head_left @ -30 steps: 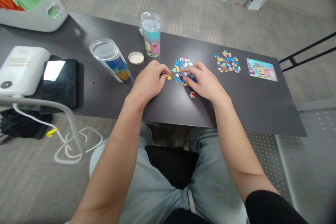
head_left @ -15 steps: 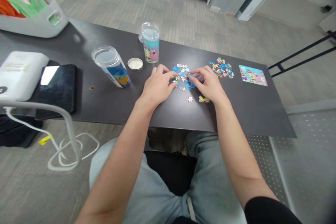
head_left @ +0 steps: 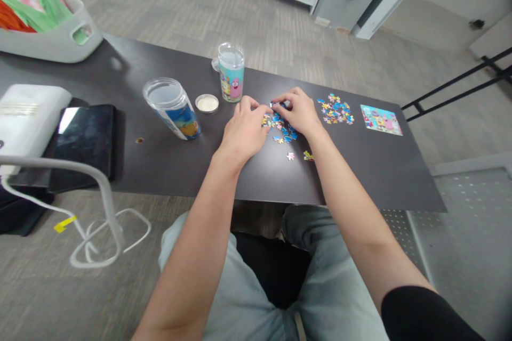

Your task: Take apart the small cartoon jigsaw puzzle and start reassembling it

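Right hand (head_left: pixel 298 110) over puzzle pieces (head_left: pixel 285 130), left hand (head_left: pixel 246 130) at left edge.

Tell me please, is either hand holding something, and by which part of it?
That cannot be told: the left hand and right hand are both at the puzzle pieces between them, but any grip is too small to make out.

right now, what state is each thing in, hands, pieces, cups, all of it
Left hand: fingers bent at left pile, grip unclear
Right hand: fingers bent at left pile, grip unclear
Left pile: partly hidden
Right pile: loose, spread out
Card: flat, picture up
Blue cup: open
Teal cup: open
White lid: off, lying flat
Tablet: flat, screen dark with glare
Bin: open, filled
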Motion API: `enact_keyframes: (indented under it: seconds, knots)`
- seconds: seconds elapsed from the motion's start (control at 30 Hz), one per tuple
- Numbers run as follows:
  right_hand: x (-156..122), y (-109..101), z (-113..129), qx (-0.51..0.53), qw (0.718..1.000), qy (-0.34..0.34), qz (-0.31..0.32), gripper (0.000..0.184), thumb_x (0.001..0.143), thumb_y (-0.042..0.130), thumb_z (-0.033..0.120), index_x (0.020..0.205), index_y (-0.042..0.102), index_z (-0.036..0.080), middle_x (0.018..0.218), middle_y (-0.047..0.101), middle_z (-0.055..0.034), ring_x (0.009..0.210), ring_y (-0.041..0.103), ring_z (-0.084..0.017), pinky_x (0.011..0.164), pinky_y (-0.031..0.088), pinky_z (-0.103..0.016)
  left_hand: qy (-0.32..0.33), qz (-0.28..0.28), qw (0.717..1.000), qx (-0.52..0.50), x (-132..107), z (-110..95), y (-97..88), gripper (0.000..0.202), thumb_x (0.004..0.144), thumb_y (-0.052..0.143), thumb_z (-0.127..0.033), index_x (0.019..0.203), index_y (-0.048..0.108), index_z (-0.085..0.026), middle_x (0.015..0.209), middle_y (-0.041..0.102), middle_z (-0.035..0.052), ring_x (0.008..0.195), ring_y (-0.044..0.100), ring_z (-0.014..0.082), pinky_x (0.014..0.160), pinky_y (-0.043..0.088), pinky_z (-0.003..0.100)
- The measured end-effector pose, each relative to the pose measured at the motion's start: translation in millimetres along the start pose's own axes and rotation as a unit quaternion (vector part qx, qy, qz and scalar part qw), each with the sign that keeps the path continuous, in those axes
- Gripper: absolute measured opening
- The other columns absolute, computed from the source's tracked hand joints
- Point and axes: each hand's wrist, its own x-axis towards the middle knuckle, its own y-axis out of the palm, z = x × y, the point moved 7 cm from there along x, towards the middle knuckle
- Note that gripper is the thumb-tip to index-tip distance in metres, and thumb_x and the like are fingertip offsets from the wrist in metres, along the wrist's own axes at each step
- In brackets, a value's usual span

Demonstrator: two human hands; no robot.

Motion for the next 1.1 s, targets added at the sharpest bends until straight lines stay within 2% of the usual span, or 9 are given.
enact_keyframes:
  seconds: [0.17, 0.37, 0.43, 0.57, 0.7, 0.9, 1.1]
  knots:
    - [-2, -2, 1, -0.003, 1.0, 0.003, 0.027, 0.013, 0.115, 0.089, 0.026, 0.125, 0.095, 0.031, 0.143, 0.088, -0.0126, 0.128, 0.081, -0.039, 0.126, 0.055, -0.064, 0.018, -0.031, 0.999, -0.035, 9, 7, 0.9, 0.042, 0.113, 0.078, -0.018, 0.154, 0.083, -0.027, 0.163, 0.069, 0.017, 0.155, 0.071, 0.0404, 0.146, 0.059, 0.069]
    - [-6, -8, -3, -0.019, 1.0, 0.001, 0.016, 0.025, 0.116, 0.077, 0.017, 0.129, 0.094, 0.03, 0.145, 0.087, -0.0144, 0.14, 0.08, -0.042, 0.129, 0.049, -0.068, 0.033, -0.055, 0.996, -0.058, 17, 14, 4.7, 0.033, 0.114, 0.076, -0.02, 0.145, 0.086, -0.026, 0.154, 0.073, 0.0163, 0.148, 0.075, 0.0405, 0.141, 0.063, 0.071]
    - [-7, -11, -7, -0.015, 1.0, 0.012, 0.004, 0.023, 0.118, 0.076, 0.02, 0.13, 0.092, 0.03, 0.144, 0.087, -0.014, 0.137, 0.08, -0.041, 0.13, 0.048, -0.069, 0.032, -0.053, 0.996, -0.06, 17, 14, 5.7, 0.032, 0.114, 0.076, -0.021, 0.144, 0.086, -0.027, 0.153, 0.073, 0.0153, 0.142, 0.076, 0.0378, 0.135, 0.066, 0.067]
    - [-9, -14, -13, -0.011, 0.999, 0.043, -0.025, 0.012, 0.112, 0.092, 0.033, 0.123, 0.089, 0.028, 0.145, 0.085, -0.0155, 0.133, 0.08, -0.041, 0.131, 0.047, -0.068, 0.023, -0.054, 0.997, -0.053, 15, 14, 5.4, 0.033, 0.114, 0.078, -0.023, 0.146, 0.086, -0.026, 0.149, 0.071, 0.0145, 0.129, 0.076, 0.0335, 0.124, 0.07, 0.063]
    - [-7, -10, -10, -0.006, 0.998, 0.057, 0.0, 0.009, 0.112, 0.09, 0.03, 0.12, 0.091, 0.028, 0.146, 0.084, -0.0154, 0.134, 0.08, -0.041, 0.13, 0.047, -0.067, 0.028, -0.058, 0.996, -0.061, 13, 15, 2.5, 0.037, 0.108, 0.088, -0.024, 0.145, 0.087, -0.028, 0.148, 0.067, 0.0127, 0.124, 0.075, 0.0313, 0.122, 0.069, 0.061]
    - [-9, -7, 0, 0.011, 0.999, 0.02, 0.025, 0.031, 0.11, 0.081, 0.018, 0.136, 0.094, 0.031, 0.146, 0.086, -0.0132, 0.138, 0.079, -0.039, 0.128, 0.046, -0.062, 0.02, -0.057, 0.996, -0.061, 11, 18, -1.6, 0.033, 0.111, 0.084, -0.024, 0.143, 0.087, -0.028, 0.146, 0.066, 0.011, 0.122, 0.075, 0.0288, 0.123, 0.069, 0.06]
    - [-8, -7, -1, 0.017, 0.999, 0.034, 0.032, 0.012, 0.111, 0.086, 0.027, 0.123, 0.09, 0.029, 0.147, 0.084, -0.0141, 0.137, 0.078, -0.04, 0.128, 0.046, -0.062, 0.018, -0.052, 0.996, -0.069, 10, 20, -2.7, 0.032, 0.112, 0.086, -0.029, 0.144, 0.086, -0.029, 0.148, 0.066, 0.0105, 0.125, 0.075, 0.0296, 0.126, 0.069, 0.059]
